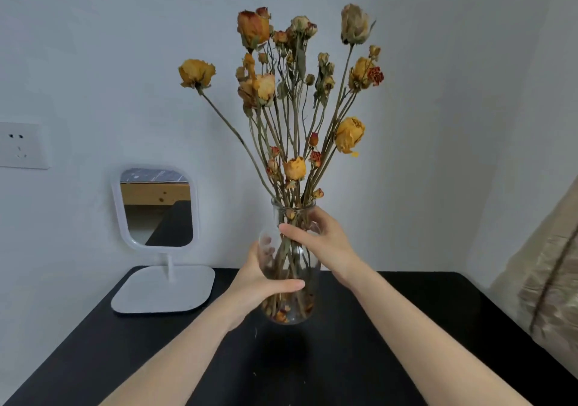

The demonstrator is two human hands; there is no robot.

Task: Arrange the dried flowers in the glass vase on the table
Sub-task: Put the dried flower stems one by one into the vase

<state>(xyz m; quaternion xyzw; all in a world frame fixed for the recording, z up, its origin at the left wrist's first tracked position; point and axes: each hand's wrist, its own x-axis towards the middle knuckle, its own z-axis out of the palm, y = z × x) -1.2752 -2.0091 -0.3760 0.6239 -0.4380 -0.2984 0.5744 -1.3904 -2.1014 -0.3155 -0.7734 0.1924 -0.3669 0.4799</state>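
A clear glass vase [297,308] stands on the black table [391,327], near its middle. Several dried flowers [297,99], yellow, orange and pale roses on long stems, stand in it and fan out above the rim. My left hand [259,283] wraps the vase's left side and belly, thumb across the front. My right hand [319,239] grips the vase's neck from the right, fingers across the glass just below the rim. Loose dried petals lie in the bottom of the vase.
A white stand mirror [156,208] with a flat base [162,290] sits at the table's back left. A wall socket [22,146] is on the left wall. Beige fabric [547,280] hangs past the table's right edge. White wall is close behind.
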